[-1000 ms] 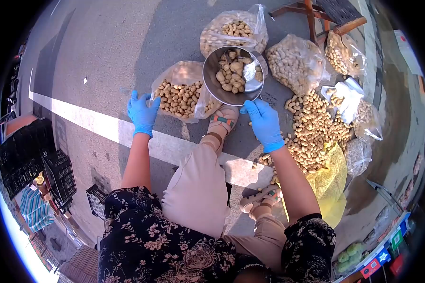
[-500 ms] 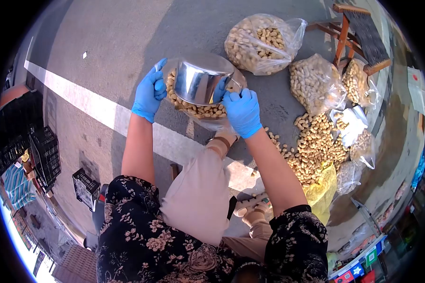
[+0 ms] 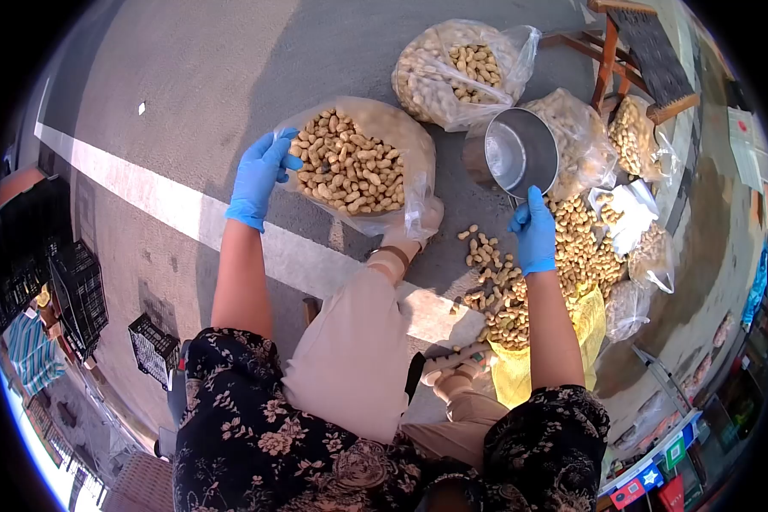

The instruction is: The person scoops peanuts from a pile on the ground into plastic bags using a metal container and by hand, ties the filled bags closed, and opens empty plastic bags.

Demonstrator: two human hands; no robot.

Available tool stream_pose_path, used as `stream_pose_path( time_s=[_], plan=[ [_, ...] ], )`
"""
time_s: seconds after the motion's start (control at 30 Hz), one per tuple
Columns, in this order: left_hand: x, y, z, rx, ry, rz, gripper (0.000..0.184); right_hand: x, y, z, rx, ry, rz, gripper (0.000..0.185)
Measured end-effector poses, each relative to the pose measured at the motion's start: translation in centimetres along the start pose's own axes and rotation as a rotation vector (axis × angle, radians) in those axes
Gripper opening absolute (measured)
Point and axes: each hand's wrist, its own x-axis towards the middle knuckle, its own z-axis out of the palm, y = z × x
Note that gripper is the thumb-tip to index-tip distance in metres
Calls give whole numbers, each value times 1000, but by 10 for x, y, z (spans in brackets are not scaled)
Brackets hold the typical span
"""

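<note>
My left hand, in a blue glove, grips the left rim of a clear plastic bag. The bag stands on the ground with its mouth wide, and unshelled peanuts fill it. My right hand, also gloved in blue, is closed around the handle of a shiny metal pot. Tilted so its inside faces me, the pot shows a bare bottom. It is held to the right of the bag, above the loose peanut pile and partly in front of another peanut bag.
A tied bag of peanuts stands behind. Farther right are smaller peanut bags and a wooden folding stool. A yellow mesh sack lies under the pile's near edge. Black crates stand at left.
My right hand has moved the pot rightward, from over the bag to beside it, and its inside now shows. The peanuts in the bag are uncovered. My left hand stays at the bag's rim.
</note>
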Motion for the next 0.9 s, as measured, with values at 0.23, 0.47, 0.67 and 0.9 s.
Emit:
stream_pose_path(
  time_s=[0.23,0.47,0.67,0.9],
  plan=[
    [-33,63,92,1072,128,620,36,-31,51,-146,72,313,350,46],
    [-84,67,343,765,-659,1285,46,-58,74,-169,172,314,299,33],
    [-102,30,492,936,-978,1545,22,-58,73,-235,185,381,114,33],
    [-105,45,610,685,-786,1377,30,-90,106,-379,412,755,87,31]
  ],
)
